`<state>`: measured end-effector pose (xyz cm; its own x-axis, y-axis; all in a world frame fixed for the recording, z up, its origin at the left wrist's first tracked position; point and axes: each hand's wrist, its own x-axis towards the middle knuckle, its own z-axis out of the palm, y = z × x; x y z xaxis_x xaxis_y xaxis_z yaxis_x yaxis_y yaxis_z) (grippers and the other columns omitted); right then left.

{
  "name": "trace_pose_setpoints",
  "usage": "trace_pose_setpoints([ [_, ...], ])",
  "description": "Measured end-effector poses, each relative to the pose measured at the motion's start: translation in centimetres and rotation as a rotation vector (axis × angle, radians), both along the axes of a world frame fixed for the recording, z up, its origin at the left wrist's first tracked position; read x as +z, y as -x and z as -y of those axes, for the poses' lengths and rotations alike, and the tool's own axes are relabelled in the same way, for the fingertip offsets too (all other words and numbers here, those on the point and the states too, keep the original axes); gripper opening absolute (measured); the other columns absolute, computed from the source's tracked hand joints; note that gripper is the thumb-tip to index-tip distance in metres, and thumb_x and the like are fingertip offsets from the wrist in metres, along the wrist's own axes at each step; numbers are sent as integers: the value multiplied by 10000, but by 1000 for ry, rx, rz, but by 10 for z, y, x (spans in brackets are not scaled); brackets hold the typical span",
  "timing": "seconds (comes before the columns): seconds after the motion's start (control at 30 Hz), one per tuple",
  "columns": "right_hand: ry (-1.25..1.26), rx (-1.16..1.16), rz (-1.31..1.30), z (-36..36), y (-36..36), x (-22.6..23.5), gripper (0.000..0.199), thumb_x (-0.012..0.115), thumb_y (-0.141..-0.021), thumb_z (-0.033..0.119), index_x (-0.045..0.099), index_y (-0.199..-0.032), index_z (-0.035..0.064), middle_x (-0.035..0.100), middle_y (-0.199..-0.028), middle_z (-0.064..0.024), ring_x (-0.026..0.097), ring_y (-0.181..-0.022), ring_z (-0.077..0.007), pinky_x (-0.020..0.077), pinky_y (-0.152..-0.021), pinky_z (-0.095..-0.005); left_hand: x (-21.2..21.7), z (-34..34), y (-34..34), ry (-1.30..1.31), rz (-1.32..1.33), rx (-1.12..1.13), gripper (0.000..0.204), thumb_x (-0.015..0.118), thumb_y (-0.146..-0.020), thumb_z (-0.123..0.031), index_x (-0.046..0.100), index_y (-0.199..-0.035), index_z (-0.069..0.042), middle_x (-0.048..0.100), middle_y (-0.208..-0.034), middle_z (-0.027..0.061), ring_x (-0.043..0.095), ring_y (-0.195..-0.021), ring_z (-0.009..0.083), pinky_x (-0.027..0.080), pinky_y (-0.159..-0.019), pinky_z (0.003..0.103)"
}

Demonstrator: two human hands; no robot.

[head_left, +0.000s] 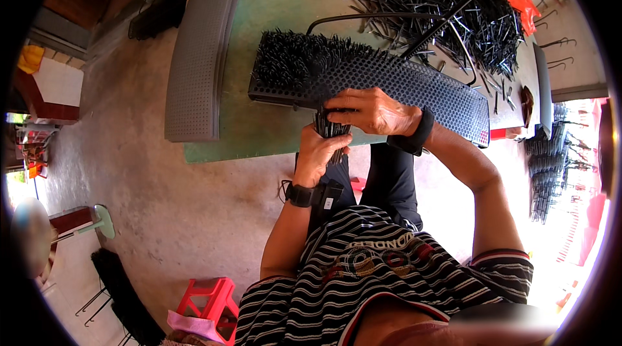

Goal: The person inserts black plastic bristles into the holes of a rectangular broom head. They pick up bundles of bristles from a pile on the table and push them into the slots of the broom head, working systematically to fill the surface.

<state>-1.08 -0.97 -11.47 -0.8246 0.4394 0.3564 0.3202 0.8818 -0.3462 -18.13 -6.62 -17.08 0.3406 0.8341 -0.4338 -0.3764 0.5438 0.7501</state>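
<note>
My left hand [319,153] grips a bundle of thin black metal pins [330,131] at the near edge of the green table [272,9]. My right hand [370,111] reaches over it, fingers pinching at the top of the bundle, and rests against a long black perforated plate [427,87]. The left end of that plate is filled with a dense patch of upright black pins [291,57]. Both wrists wear black bands.
A big loose heap of black pins [453,9] lies at the table's far right, crossed by a black rod [453,9]. A grey perforated panel [201,54] lies along the table's left side. A red plastic stool [210,297] stands on the concrete floor.
</note>
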Motion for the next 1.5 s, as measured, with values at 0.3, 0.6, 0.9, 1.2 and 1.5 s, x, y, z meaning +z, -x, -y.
trace_pose_setpoints([
  [0.3,327,-568,-478,0,9,10,173,583,-809,-38,627,-976,-25,645,-895,-145,668,-764,-223,535,-619,-300,2,-1,3,-5,-2,20,161,710,-700,47,628,-838,41,650,-755,107,609,-550,175,482,-486,277],
  [0.6,275,-768,-556,-24,26,3,233,543,-861,-17,445,-1071,-4,654,-738,-143,685,-687,-211,512,-560,-285,11,3,6,68,-21,137,135,714,-692,48,623,-791,64,642,-713,108,597,-510,166,485,-466,260],
  [0.9,145,-768,-426,-34,26,-8,157,598,-831,32,536,-975,24,631,-717,-125,646,-629,-284,502,-543,-338,12,6,16,64,29,240,190,727,-672,61,630,-833,29,651,-740,103,618,-538,190,509,-486,286],
  [1.2,644,-807,-235,-11,27,17,195,662,-824,174,662,-796,-19,629,-630,-80,560,-480,-143,433,-441,-263,18,6,18,30,12,284,202,729,-672,78,628,-840,28,647,-742,92,617,-536,192,517,-481,296],
  [1.5,992,-836,-810,-11,12,9,211,571,-882,149,636,-829,-45,645,-674,-75,633,-553,-131,485,-463,-222,13,4,11,29,81,338,181,730,-708,32,628,-858,29,668,-801,124,641,-565,209,522,-485,297],
])
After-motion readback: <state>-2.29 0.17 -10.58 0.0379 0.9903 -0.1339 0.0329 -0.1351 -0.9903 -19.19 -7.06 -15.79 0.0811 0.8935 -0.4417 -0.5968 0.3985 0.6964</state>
